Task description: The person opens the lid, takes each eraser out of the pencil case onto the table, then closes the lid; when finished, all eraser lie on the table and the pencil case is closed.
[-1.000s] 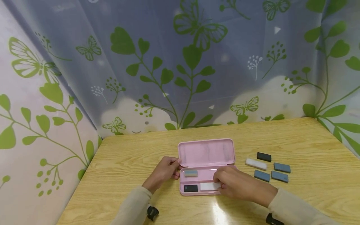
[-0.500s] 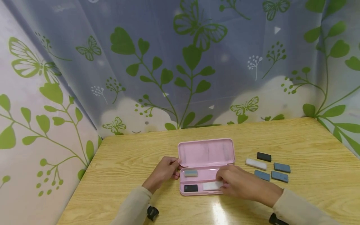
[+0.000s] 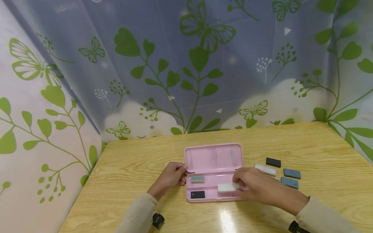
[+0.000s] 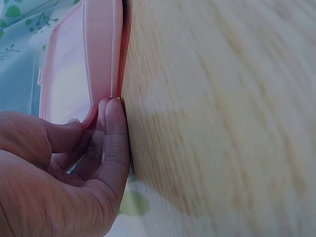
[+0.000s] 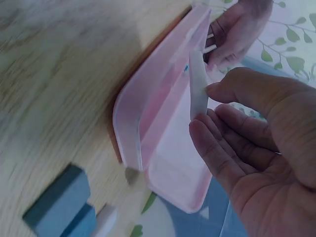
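An open pink pencil case [image 3: 214, 158] lies on the table with its lid tipped back. My left hand [image 3: 170, 176] holds its left side near the hinge, thumb on the lid edge and fingers against the base [image 4: 98, 54]. Between thumb and fingertips my right hand [image 3: 260, 187] pinches a white eraser [image 3: 226, 187], raised over the front compartment; the right wrist view shows the white eraser [image 5: 198, 86] edge-on. Inside the case, a black eraser [image 3: 197, 194] sits front left and a blue-and-beige striped eraser [image 3: 197, 179] back left.
Right of the case lie a black block [image 3: 273, 162], a white block [image 3: 265, 170] and several blue blocks [image 3: 292, 173], one mostly covered by my right hand. A patterned curtain [image 3: 204, 81] hangs behind the wooden table [image 3: 140, 155].
My right hand has lifted the white eraser from the front compartment and moved it rightward, uncovering the compartment's floor. The left hand has stayed still on the case.
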Tool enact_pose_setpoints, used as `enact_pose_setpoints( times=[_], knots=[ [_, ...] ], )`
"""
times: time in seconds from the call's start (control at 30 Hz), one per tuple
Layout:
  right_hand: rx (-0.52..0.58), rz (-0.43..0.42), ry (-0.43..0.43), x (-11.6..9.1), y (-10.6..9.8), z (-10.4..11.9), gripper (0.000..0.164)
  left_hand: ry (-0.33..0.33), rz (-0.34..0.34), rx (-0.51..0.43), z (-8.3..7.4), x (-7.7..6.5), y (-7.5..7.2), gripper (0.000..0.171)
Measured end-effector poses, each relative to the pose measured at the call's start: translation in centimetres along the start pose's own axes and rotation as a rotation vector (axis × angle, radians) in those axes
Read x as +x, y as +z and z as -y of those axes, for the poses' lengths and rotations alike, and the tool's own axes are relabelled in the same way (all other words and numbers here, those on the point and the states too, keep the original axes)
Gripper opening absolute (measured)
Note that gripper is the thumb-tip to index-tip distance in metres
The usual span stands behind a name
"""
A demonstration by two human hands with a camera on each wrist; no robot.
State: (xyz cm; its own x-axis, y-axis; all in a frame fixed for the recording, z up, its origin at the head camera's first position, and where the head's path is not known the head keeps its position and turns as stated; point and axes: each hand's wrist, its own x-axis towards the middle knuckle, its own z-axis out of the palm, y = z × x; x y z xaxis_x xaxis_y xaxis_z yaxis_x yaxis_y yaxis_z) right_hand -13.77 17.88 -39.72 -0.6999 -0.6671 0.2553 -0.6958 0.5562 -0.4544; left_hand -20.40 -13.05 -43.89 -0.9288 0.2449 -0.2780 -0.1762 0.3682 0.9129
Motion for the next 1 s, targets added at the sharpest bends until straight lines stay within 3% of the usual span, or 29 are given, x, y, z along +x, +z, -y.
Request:
enact_pose_setpoints(
  times=[0.4,0.53,1.0],
  knots=[
    [0.009,-0.013,0.106,-2.9,-2.4,-2.0,0.020,-0.003,-0.003,-0.001,0.1,0.3,-0.1,0.028],
    [-0.034,-0.059,0.100,-3.9,-3.2,-2.7,0.022,-0.004,-0.005,-0.004,0.2,0.2,0.0,0.028],
    [-0.233,-0.118,0.230,-6.6,-6.3,-6.2,0.023,0.001,0.002,0.003,0.3,0.3,-0.1,0.029]
  ],
)
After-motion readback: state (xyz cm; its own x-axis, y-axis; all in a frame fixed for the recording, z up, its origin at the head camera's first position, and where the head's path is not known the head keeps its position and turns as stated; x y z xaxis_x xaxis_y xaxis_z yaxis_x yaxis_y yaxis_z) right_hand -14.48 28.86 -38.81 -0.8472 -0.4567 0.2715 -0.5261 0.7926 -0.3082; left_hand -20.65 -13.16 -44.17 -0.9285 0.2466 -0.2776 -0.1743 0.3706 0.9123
